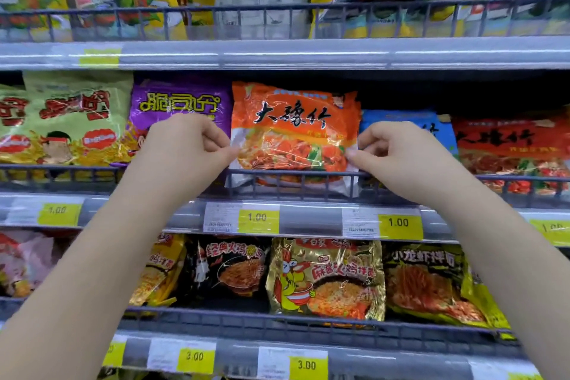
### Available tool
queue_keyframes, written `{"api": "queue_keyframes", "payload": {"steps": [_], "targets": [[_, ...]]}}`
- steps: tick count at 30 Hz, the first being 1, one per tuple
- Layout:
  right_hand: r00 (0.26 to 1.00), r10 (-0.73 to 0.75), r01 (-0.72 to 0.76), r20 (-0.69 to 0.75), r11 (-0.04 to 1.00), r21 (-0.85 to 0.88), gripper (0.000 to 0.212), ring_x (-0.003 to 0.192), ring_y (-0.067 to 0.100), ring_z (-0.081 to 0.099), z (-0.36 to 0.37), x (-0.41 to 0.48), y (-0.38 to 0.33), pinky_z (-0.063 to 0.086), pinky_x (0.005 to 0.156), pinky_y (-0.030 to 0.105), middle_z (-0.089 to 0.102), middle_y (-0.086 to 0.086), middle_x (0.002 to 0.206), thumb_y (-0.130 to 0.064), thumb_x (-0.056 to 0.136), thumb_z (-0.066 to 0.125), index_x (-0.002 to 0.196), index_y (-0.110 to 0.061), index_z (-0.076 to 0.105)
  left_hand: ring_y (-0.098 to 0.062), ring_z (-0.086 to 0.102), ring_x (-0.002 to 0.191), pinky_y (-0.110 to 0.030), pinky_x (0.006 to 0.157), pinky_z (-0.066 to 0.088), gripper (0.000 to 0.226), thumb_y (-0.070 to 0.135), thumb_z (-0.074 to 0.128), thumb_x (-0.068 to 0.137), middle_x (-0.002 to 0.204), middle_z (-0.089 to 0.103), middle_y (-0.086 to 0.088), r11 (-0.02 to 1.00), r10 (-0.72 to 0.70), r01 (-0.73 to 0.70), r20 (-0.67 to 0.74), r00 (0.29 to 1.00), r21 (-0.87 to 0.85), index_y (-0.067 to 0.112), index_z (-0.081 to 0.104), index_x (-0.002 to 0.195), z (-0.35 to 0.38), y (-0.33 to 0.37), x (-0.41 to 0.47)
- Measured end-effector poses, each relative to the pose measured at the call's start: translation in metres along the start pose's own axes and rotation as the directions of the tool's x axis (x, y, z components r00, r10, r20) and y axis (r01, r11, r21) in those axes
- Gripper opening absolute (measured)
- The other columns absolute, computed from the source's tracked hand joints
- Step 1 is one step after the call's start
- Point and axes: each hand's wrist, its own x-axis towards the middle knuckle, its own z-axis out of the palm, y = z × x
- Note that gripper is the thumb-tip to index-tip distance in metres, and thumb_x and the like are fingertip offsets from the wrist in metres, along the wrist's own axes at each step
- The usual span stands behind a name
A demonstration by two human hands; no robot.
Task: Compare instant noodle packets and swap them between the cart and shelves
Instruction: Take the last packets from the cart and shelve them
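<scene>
An orange instant noodle packet (294,133) with black characters stands upright on the middle shelf (308,219), behind the wire rail. My left hand (188,145) pinches its left edge. My right hand (398,151) pinches its right edge. The packet's lower part sits behind the rail. The cart is not in view.
A purple packet (172,102) and a green packet (71,114) stand to the left, a blue packet (410,120) and a red packet (512,148) to the right. Yellow bags fill the top shelf (308,52). Black, gold and yellow packets (327,278) line the lower shelf. Yellow price tags (399,225) run along the shelf edges.
</scene>
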Motion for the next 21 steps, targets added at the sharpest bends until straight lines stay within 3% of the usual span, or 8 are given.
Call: {"api": "queue_keyframes", "payload": {"steps": [5, 10, 14, 19, 21], "targets": [[1.000, 0.003, -0.002, 0.024, 0.999, -0.043, 0.015, 0.067, -0.001, 0.057, -0.008, 0.007, -0.002, 0.039, 0.059, 0.021, 0.070, -0.013, 0.079, -0.042, 0.097, 0.068, 0.089, -0.029, 0.064, -0.002, 0.061, 0.068, -0.020, 0.058, 0.041, 0.019, 0.035, 0.075, 0.090, 0.071, 0.070, 0.008, 0.995, 0.056, -0.068, 0.152, 0.987, 0.070, 0.024, 0.070, 0.075, -0.008, 0.002, 0.011], [0.997, 0.035, -0.030, 0.075, 0.997, -0.075, 0.021, 0.057, 0.007, 0.055, -0.013, 0.012, 0.002, 0.043, 0.058, 0.027, 0.074, -0.007, 0.081, -0.044, 0.095, 0.069, 0.084, -0.028, 0.063, 0.000, 0.061, 0.063, -0.018, 0.057, 0.042, 0.022, 0.036, 0.075, 0.090, 0.068, 0.070, 0.008, 0.988, 0.118, -0.136, 0.211, 0.970, 0.072, 0.023, 0.070, 0.072, -0.012, 0.003, 0.016], [0.994, 0.052, -0.046, 0.091, 0.996, -0.071, 0.019, 0.064, 0.007, 0.060, -0.015, 0.009, 0.004, 0.044, 0.060, 0.025, 0.075, -0.009, 0.086, -0.042, 0.092, 0.072, 0.086, -0.025, 0.065, -0.005, 0.065, 0.072, -0.030, 0.073, 0.056, 0.020, 0.027, 0.073, 0.090, 0.070, 0.072, 0.005, 0.979, 0.133, -0.161, 0.209, 0.969, 0.122, 0.020, 0.071, 0.071, -0.014, 0.005, 0.016], [0.992, 0.067, -0.054, 0.104, 0.991, -0.121, 0.020, 0.058, -0.002, 0.060, -0.016, 0.008, -0.001, 0.044, 0.058, 0.024, 0.075, -0.010, 0.085, -0.044, 0.093, 0.071, 0.088, -0.026, 0.067, -0.018, 0.066, 0.081, -0.046, 0.082, 0.059, 0.021, 0.021, 0.068, 0.090, 0.071, 0.068, 0.008, 0.961, 0.124, -0.162, 0.174, 0.977, 0.225, 0.023, 0.065, 0.069, -0.013, 0.008, 0.013], [0.990, 0.075, -0.062, 0.116, 0.992, -0.108, 0.020, 0.072, 0.006, 0.067, -0.014, 0.008, -0.003, 0.047, 0.061, 0.023, 0.075, -0.012, 0.087, -0.045, 0.094, 0.069, 0.090, -0.026, 0.067, -0.020, 0.065, 0.085, -0.046, 0.084, 0.058, 0.019, 0.023, 0.066, 0.091, 0.074, 0.067, 0.009, 0.959, 0.114, -0.155, 0.176, 0.978, 0.236, 0.024, 0.064, 0.072, -0.012, 0.010, 0.012]]}}
